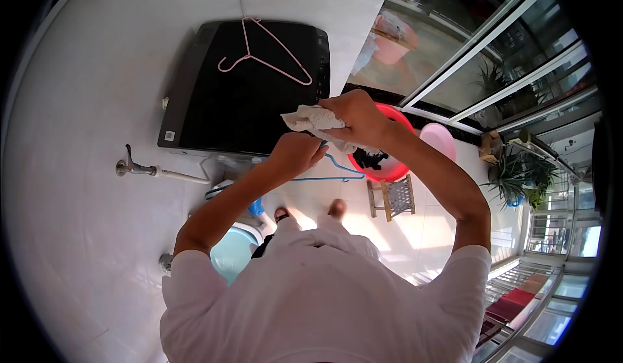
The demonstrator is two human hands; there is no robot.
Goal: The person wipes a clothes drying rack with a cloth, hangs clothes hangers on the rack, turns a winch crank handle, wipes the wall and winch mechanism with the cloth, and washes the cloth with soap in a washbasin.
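Note:
My left hand (296,153) is closed around the hook end of a blue hanger (324,179), which hangs below it. To the upper right, my right hand (359,118) grips a bunched white cloth (313,119), part of which droops beneath the fingers beside the hanger. Both hands are close together in front of the dark washing machine (240,107). A pink hanger (266,61) lies on the machine's lid. Behind my right forearm stands a red basin (397,171) with dark fabric (370,159) in it.
A small folding stool (392,197) stands below the red basin, and a pink basin (439,141) is to its right. A light blue basin (232,254) sits at lower left. A tap (133,167) juts from the wall. Potted plants (513,175) stand at right.

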